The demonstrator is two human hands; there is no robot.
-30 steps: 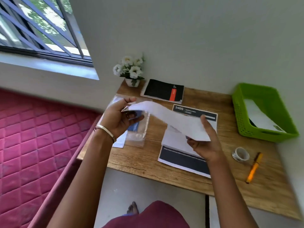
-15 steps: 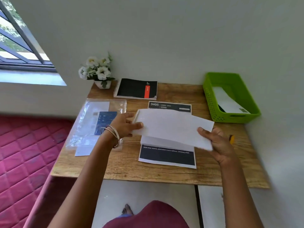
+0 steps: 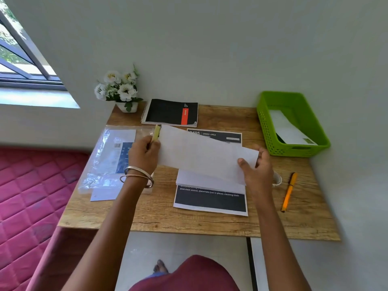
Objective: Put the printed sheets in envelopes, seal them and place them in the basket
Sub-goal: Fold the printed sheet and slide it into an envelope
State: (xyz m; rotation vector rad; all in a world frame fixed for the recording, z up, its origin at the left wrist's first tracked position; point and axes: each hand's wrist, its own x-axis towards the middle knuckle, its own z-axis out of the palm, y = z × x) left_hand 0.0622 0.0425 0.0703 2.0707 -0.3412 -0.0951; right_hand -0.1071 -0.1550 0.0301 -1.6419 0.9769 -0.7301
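Note:
I hold a long white envelope (image 3: 201, 156) above the wooden table, one hand at each end. My left hand (image 3: 143, 154) pinches its left end, where a yellowish strip sticks up at the flap. My right hand (image 3: 256, 169) grips the right end. Under the envelope lies a printed sheet (image 3: 210, 199) with black bands, and a folded white sheet on top of it. The green basket (image 3: 294, 148) stands at the back right with one white envelope (image 3: 287, 129) inside.
A clear plastic pack of envelopes (image 3: 109, 158) lies at the left of the table (image 3: 147, 217). A black notebook (image 3: 170, 112) and a flower pot (image 3: 123, 91) sit by the wall. An orange pen (image 3: 289, 191) and a tape roll (image 3: 277, 179) lie right. A pink mattress is left.
The envelope has come down from a tilted, curved hold to a flatter hold over the printed sheet. My left hand now pinches the flap end with the yellowish strip. The view has shifted.

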